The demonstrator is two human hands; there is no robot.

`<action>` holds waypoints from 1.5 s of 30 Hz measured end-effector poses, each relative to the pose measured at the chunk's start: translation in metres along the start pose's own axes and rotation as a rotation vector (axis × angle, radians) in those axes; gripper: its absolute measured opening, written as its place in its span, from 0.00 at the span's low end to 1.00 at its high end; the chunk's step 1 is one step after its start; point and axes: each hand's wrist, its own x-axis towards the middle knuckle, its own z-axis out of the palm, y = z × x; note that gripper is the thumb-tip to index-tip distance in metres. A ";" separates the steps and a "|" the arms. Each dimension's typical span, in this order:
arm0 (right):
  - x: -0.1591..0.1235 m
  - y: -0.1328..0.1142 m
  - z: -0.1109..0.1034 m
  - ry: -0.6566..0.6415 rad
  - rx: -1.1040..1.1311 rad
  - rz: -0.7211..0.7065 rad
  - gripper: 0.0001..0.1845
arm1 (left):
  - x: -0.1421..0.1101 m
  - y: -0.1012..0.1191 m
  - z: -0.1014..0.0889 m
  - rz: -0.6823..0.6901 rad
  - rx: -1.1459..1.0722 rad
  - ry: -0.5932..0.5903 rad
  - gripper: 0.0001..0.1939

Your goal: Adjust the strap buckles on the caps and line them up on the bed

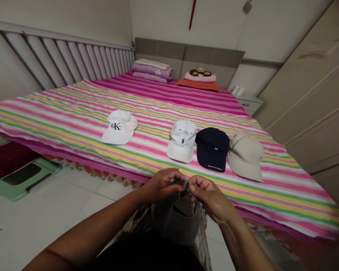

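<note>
Close to my body, a dark grey baseball cap hangs from both hands, its back opening facing up. My left hand is closed on one side of its adjusting strap. On the other side of the strap, my right hand pinches with thumb and fingers. Beyond them on the bed lie a white cap with a small dark emblem, a navy cap and a beige cap, side by side. Farther left sits a white cap with black letters. The grey cap's brim is not clearly visible.
The caps lie on a striped bedsheet. Folded purple bedding and an orange pillow are by the headboard. A green stool stands on the tiled floor at left; a wardrobe is at right.
</note>
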 end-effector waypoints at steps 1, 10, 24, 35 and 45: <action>0.000 0.001 0.001 0.004 0.013 -0.004 0.11 | -0.001 -0.001 0.001 -0.011 -0.033 0.018 0.11; 0.000 0.007 0.009 0.068 0.131 -0.030 0.11 | -0.003 -0.007 0.010 0.022 -0.135 0.118 0.11; -0.001 0.011 0.012 0.073 0.127 -0.040 0.10 | -0.001 -0.007 0.013 0.119 -0.131 0.142 0.09; -0.007 0.012 0.016 0.228 -0.146 -0.164 0.18 | -0.001 -0.007 0.003 0.152 0.104 0.200 0.12; -0.016 0.013 0.020 0.399 -0.903 -0.512 0.08 | 0.001 0.018 -0.004 -0.103 -0.113 0.073 0.11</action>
